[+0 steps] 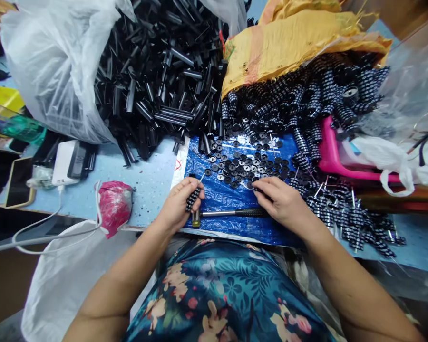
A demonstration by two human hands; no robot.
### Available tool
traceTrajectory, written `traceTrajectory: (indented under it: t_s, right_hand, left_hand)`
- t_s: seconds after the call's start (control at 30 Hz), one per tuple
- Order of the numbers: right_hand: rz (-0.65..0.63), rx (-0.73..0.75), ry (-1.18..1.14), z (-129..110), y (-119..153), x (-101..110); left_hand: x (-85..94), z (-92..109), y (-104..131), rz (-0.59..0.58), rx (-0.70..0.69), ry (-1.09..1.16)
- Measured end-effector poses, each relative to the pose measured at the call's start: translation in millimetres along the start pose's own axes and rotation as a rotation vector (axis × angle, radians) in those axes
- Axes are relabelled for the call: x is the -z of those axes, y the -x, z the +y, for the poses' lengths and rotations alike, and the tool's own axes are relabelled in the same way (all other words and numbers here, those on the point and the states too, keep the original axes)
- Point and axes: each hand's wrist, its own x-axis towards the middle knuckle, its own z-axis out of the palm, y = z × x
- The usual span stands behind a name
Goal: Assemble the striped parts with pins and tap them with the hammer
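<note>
My left hand [184,199] is closed around a black-and-white patterned roller [193,198], with a thin metal pin [201,177] sticking up from its top. Thumb and fingers of my right hand [280,199] pinch together at the near edge of a pile of black discs [248,167] with centre holes. A small black disc [254,184] appears at those fingertips, partly covered. Between the hands, a hammer [224,213] with a metal shaft, black grip and yellowish head lies on the blue plastic sheet [221,192].
Black tubes [164,85] heap up at the back, beside a white plastic bag [57,71]. Patterned rollers spill from a yellow sack [267,47]; more rollers [345,213] with pins lie right. A pink basket [331,152], red bundle [115,206] and white charger [69,161] flank the work area.
</note>
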Motion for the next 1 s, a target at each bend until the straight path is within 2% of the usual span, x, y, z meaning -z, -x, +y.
traceTrajectory:
  t_s: [0.13,0.3,0.37,0.43,0.57,0.63,0.7,0.77,0.87,0.93,1.0]
  right_hand:
    - [-0.063,0.001,0.112,2.5,-11.9,-12.8]
    - [-0.077,-0.001,0.197,3.5,-17.8,-22.8]
    - [-0.085,0.000,0.174,4.5,-18.3,-22.3]
    - [-0.091,0.000,0.118,6.4,-17.8,-19.1]
    - [-0.043,-0.005,-0.010,11.0,-13.6,-7.8]
    - [-0.011,-0.014,-0.042,11.8,-12.6,-4.0]
    - [-0.005,-0.020,-0.061,10.4,-14.0,-4.0]
    - [-0.017,-0.019,-0.078,7.2,-17.3,-6.8]
    - [-0.010,-0.033,-0.108,1.3,-20.5,-9.7]
    - [-0.010,-0.052,-0.148,-2.0,-19.5,-8.0]
    - [-0.023,-0.081,-0.205,-4.9,-17.6,-4.6]
  left_hand:
    - [-8.4,-5.9,11.2,-0.037,0.169,0.103]
    - [-7.9,-9.1,12.6,-0.077,0.185,0.068]
    - [-1.1,-7.7,18.9,-0.053,0.120,-0.004]
    - [12.6,-3.7,29.0,0.003,-0.032,-0.209]
    - [58.0,8.5,47.2,0.081,-0.391,-0.949]
    - [80.9,12.3,48.5,0.081,-0.443,-1.262]
    - [98.4,13.1,43.1,0.080,-0.420,-1.451]
    - [109.6,11.5,33.9,0.071,-0.408,-1.528]
    - [115.6,5.9,23.7,0.084,-0.463,-1.539]
    - [112.5,0.8,23.2,0.102,-0.524,-1.520]
    - [103.7,-3.8,24.2,0.072,-0.596,-1.485]
